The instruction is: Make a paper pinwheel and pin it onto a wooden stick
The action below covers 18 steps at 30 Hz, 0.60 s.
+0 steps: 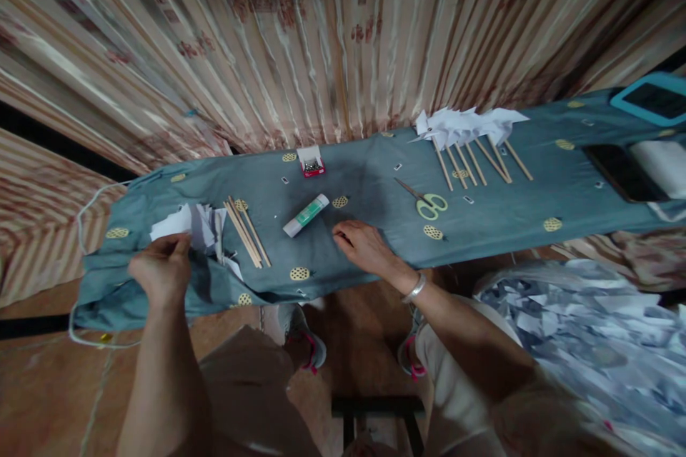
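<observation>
At the left end of the cloth-covered board, my left hand [163, 264] is closed, its thumb and fingers pinching the edge of a white paper piece [172, 223] by a small pile of cut paper [204, 227]. Several wooden sticks [244, 232] lie just right of that pile. My right hand [364, 246] rests on the cloth near the front edge, fingers curled in, with nothing visible in them. Beyond its fingertips lies a glue stick [306, 216] with a green label. Green-handled scissors [426, 202] lie to its right, blades partly open.
A small red box [311, 163] of tiny metal pieces stands at the back. White paper pinwheels [466, 127] on sticks lie right of centre. A phone [624, 173] and a blue-framed device [657, 98] sit far right. A clear bag of paper scraps [594, 350] stands below. A curtain hangs behind.
</observation>
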{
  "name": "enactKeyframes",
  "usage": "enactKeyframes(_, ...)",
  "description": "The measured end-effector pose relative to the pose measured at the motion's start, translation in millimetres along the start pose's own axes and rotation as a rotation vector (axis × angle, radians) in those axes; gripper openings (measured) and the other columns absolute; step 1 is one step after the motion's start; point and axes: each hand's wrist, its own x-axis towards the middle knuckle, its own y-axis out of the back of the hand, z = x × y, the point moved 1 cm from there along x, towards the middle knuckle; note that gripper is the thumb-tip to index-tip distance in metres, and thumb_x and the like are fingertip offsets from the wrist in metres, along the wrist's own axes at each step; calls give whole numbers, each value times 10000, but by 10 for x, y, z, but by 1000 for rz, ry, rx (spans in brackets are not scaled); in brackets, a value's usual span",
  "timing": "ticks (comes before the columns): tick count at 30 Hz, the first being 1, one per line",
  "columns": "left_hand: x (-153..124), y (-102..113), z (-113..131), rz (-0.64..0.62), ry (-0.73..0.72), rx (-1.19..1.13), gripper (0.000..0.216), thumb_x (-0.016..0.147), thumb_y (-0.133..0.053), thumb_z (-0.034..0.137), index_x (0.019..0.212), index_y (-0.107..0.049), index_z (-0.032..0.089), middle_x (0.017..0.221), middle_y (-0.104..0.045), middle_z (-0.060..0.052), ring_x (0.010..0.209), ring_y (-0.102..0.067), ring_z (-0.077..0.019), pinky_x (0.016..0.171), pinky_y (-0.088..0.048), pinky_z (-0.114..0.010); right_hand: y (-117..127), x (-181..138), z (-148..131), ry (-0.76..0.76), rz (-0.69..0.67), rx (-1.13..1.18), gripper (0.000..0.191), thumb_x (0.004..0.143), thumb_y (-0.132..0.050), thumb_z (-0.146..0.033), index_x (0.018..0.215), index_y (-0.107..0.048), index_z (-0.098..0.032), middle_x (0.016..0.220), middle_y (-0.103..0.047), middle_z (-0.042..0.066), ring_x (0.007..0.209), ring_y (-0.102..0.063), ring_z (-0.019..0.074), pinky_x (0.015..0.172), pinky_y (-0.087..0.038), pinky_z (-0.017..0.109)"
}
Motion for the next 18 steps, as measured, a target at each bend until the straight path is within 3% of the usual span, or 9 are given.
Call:
enactKeyframes(5,0,-18,32,31,-50,60,64,632,-601,192,619,-538,199,608,-584,-5,705,-648,-227,819,-555,-382,14,0,-2,3,-11,1,149,969,-534,-157,1021,-674,-169,1051,-739,84,1003,-662,192,904,-461,291)
enactKeyframes(11,99,-26,-126,32,-126,155,61,687,-590,233,716,-567,185,695,-628,-52,780,-689,-283,864,-562,-437,2,10,17,32,-10,18,138,967,-539,-156,1017,-667,-165,1026,-736,84,982,-653,193,903,-465,301)
enactKeyframes(15,88,-26,-127,58,-141,170,324,705,-608,216,989,-689,84,833,-705,-122,844,-715,-295,840,-571,-399,6,7,21,38,-6,32,147,970,-528,-153,1013,-668,-169,1023,-732,86,985,-653,192,909,-467,306)
enactKeyframes(18,37,-31,-105,36,-185,235,523,735,-623,224,1234,-654,69,897,-744,-131,868,-728,-279,863,-568,-386,9,2,17,31,-16,26,158,972,-523,-154,1030,-670,-158,1054,-735,103,1010,-659,205,917,-471,314)
